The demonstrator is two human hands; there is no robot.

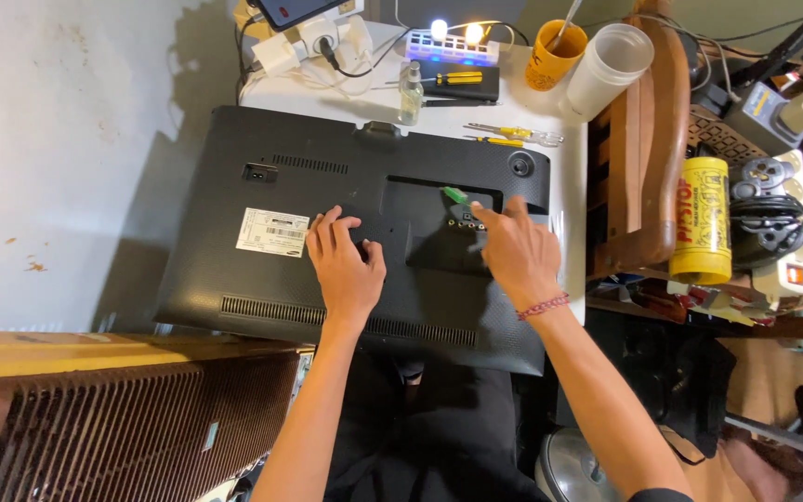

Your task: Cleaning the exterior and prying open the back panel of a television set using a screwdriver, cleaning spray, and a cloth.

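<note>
While the black monitor point(327, 186) lies face down, white label on its back, left hand point(346, 265) rests flat and open; right hand point(513, 251) pinches a green-handled screwdriver point(455, 194)

orange cup point(553, 53), white tumbler point(609, 69), yellow can point(701, 219)

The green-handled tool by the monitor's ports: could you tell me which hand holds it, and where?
The right hand pinches the green-handled tool near its lower end; the left hand lies flat on the monitor back.
</note>
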